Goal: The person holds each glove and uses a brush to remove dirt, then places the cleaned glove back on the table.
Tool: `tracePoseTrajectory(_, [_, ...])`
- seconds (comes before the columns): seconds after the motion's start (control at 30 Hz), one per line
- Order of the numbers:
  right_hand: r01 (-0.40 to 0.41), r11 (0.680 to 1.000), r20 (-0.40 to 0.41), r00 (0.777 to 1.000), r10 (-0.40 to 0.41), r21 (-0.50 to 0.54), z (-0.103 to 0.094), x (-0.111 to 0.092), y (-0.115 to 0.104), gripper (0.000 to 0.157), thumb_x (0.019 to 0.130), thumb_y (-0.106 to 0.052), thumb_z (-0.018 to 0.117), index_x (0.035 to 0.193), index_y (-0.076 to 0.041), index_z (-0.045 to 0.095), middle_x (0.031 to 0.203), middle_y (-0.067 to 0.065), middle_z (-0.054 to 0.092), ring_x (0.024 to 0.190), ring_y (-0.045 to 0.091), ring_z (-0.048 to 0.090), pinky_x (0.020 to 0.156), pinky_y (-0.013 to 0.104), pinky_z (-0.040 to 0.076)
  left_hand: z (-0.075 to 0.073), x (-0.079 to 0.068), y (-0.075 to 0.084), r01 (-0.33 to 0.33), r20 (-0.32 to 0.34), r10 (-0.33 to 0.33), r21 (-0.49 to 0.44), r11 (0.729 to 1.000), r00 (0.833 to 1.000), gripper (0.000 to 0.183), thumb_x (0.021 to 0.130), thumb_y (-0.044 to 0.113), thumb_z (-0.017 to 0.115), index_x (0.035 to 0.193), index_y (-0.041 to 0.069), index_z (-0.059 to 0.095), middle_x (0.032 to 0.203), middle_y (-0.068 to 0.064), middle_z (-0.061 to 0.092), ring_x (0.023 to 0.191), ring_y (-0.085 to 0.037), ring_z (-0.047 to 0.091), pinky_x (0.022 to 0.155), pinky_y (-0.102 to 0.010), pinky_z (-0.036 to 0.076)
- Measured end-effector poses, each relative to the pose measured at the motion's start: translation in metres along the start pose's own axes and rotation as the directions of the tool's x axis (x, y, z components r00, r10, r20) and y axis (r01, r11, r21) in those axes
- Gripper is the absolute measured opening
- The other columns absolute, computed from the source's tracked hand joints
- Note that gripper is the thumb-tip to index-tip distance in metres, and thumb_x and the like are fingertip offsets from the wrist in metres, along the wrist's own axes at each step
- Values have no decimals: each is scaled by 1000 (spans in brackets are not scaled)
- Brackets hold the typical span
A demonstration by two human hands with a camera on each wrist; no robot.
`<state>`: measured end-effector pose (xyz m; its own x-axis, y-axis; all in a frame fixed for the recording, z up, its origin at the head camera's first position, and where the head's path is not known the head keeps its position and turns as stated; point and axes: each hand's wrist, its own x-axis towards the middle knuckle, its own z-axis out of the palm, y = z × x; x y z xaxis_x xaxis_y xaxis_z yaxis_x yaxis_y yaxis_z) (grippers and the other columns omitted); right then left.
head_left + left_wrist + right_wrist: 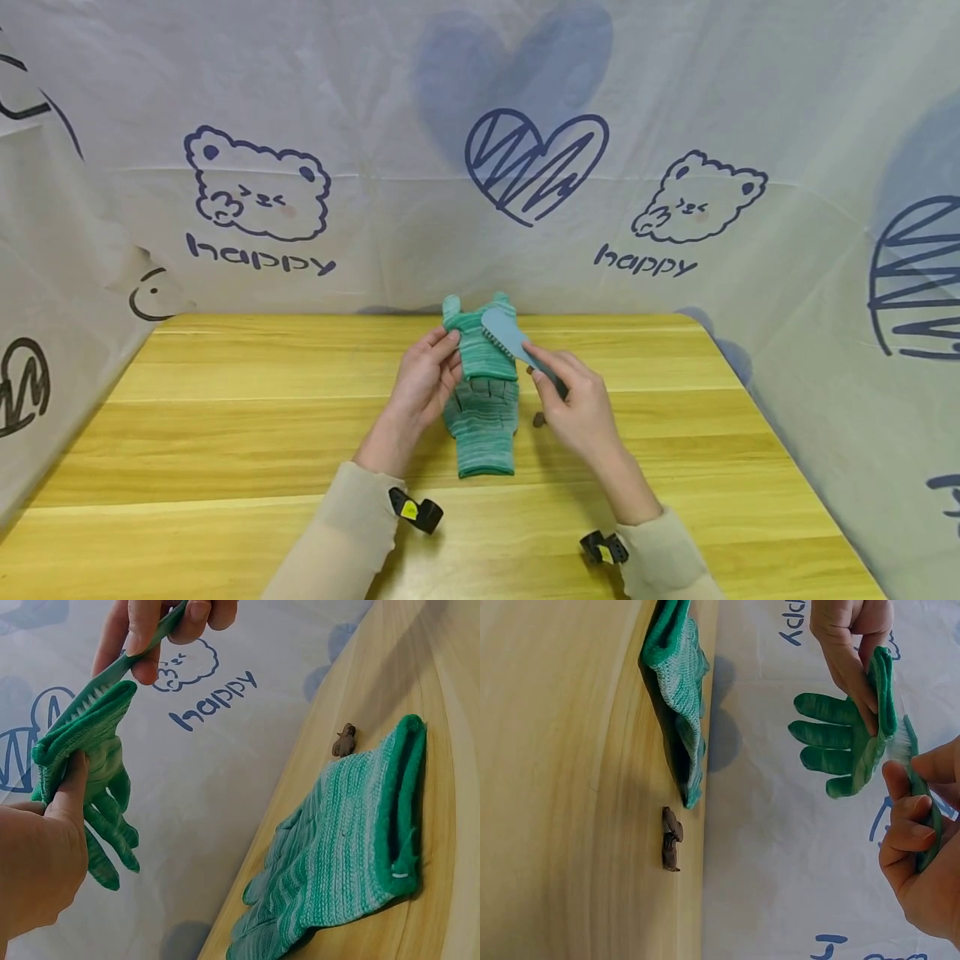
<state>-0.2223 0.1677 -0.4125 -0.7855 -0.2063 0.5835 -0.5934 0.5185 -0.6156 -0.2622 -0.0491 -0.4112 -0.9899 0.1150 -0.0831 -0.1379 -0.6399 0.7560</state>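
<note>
At the bottom of the head view, left of centre, the person wears a long, plain cream-beige fabric sleeve (330, 537) whose inner edge looks slightly wavy. A matching cream-beige fabric sleeve (666, 557) shows right of centre along the bottom. Beside the first cuff is a small, dark, blocky wrist device (429, 515) with a bright yellow patch (409, 510); a second dark, angular wrist device (617, 547), also marked with yellow, sits by the other cuff. The left hand (423, 379) and right hand (581, 408) are bare, without gloves.
</note>
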Motion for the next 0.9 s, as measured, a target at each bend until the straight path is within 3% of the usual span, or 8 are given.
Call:
tracePoseTrajectory(0.13, [-8,1000,-10,1000,8,-1,-1,0,-1,38,101,-1,65,137,-11,68,113,8,72,71,14,56,57,25,46,1,0,0,-9,-2,9,-21,1000,1000,12,112,6,44,102,11,41,76,2,45,61,-5,42,55,-19,36])
tracePoseTrajectory(0.33, [-34,999,-33,999,33,-23,-1,0,-1,39,101,-2,66,138,-12,68,114,8,72,77,15,59,59,25,47,1,0,0,-22,-11,22,-47,999,1000,14,112,5,44,98,10,43,74,2,45,59,-5,42,53,-18,37])
tracePoseTrajectory(0.57, [-52,995,-89,995,44,-86,-6,2,5,38,99,-1,69,135,-10,70,111,11,72,82,19,64,65,30,53,3,-1,0,-36,-22,34,-96,995,999,18,112,7,44,95,12,44,71,4,40,60,-5,35,53,-17,30])
tracePoseTrajectory(0.8, [-171,979,-193,970,148,-112,-23,7,20,36,97,0,68,133,-8,71,108,17,73,87,30,68,78,44,57,2,0,-2,-35,-17,33,-87,996,999,19,112,7,43,94,12,44,73,4,40,61,-6,35,54,-18,28])
tracePoseTrajectory(0.9, [-188,979,-222,961,166,-84,-29,8,22,37,97,2,68,133,-8,71,107,18,73,88,30,68,79,32,56,2,1,-3,-31,1,31,-82,996,1000,18,112,7,42,95,12,40,76,3,41,63,-6,37,56,-18,30])
